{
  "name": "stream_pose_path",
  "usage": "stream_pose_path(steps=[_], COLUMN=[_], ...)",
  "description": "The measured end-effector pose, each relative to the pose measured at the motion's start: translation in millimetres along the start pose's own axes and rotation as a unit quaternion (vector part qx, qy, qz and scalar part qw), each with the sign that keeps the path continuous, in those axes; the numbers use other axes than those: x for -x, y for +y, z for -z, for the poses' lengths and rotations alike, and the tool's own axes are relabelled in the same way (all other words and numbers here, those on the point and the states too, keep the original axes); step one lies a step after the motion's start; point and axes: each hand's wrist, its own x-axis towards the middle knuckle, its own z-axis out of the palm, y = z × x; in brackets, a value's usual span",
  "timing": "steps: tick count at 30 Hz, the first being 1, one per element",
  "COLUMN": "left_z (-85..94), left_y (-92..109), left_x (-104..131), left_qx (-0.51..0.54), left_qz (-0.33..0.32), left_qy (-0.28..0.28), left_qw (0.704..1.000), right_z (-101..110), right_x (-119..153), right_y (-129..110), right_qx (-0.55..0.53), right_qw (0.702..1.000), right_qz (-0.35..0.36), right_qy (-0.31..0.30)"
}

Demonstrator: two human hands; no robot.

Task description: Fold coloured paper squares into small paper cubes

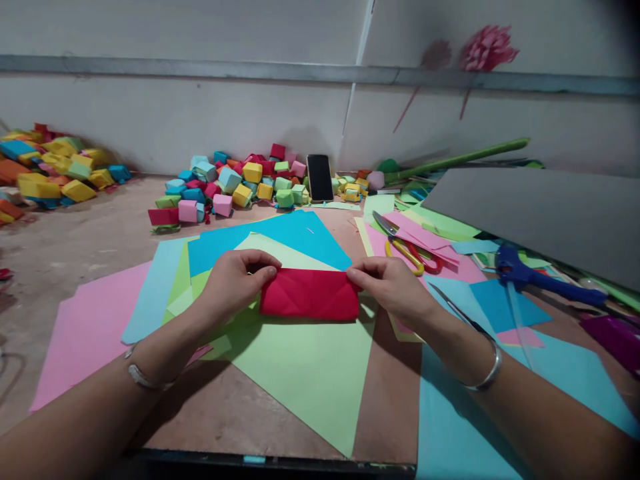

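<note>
The creased red paper strip (309, 295) sits in front of you at the middle of the desk (390, 400), its long side running left to right, over a pale green sheet (310, 373). It looks folded, though you cannot count its layers from here.

Your left hand (239, 279) has its far left corner pinched between thumb and index finger; your right hand (395, 283) pinches the far right corner the same way. On both sides the fingers are closed down to the paper's thickness, with nothing else in them.

Expect it to feel very light, bendable yet crisp along the edges, with little slip. It would probably crumple under a hard squeeze or tear under a sharp pull, so those two corners seem a sound place to grip, lightly and with even tension.

Beyond the strip, to the far left, lies a bright blue sheet (270, 233), with a pink sheet (95, 320) at the left. To the right of your right hand, scissors (392, 235) with yellow and red handles rest on papers. At the far side, a black phone (320, 178) leans among small folded paper cubes (253, 173).
</note>
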Motion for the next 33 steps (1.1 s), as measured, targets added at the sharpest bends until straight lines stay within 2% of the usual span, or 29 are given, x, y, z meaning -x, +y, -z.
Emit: stream_pose_path(steps=[6,10,13,18,23,25,27,29,31,33], left_z=[-3.5,-5.8,-8.0,-11.2,-16.6,-18.4,-18.3,-16.2,-13.7,-13.1], left_y=[-9.4,-14.4,-17.2,-20.5,-24.3,-24.6,-21.8,-14.9,-4.7,6.5], left_x=[-2.3,-3.7,-4.0,-2.8,-1.8,-4.8,-10.9,-19.4,-28.2,-35.4], left_qx=[-0.058,-0.092,-0.122,-0.182,-0.241,-0.276,-0.316,-0.343,-0.357,-0.37], left_qz=[-0.023,-0.052,-0.085,-0.133,-0.167,-0.215,-0.293,-0.347,-0.332,-0.275], left_qy=[-0.024,-0.024,-0.034,-0.062,-0.069,-0.063,-0.118,-0.23,-0.314,-0.359], left_qw=[0.998,0.994,0.988,0.972,0.953,0.935,0.895,0.842,0.815,0.811], right_z=[0.2,-2.2,-4.6,-8.9,-12.2,-13.2,-13.8,-14.1,-13.9,-13.4], right_x=[-2.0,-5.0,-5.6,-2.9,-0.2,0.2,0.5,0.7,0.9,0.9], right_y=[2.8,11.5,16.4,16.0,9.8,6.9,3.7,0.8,-1.1,-1.7], right_qx=[0.139,0.254,0.313,0.372,0.443,0.466,0.482,0.487,0.488,0.491], right_qw=[0.989,0.959,0.936,0.91,0.881,0.87,0.862,0.86,0.861,0.86], right_qz=[0.046,0.128,0.16,0.183,0.167,0.161,0.158,0.151,0.142,0.137], right_qy=[0.001,0.01,0.003,0.001,0.011,0.005,-0.011,-0.023,-0.03,-0.037])
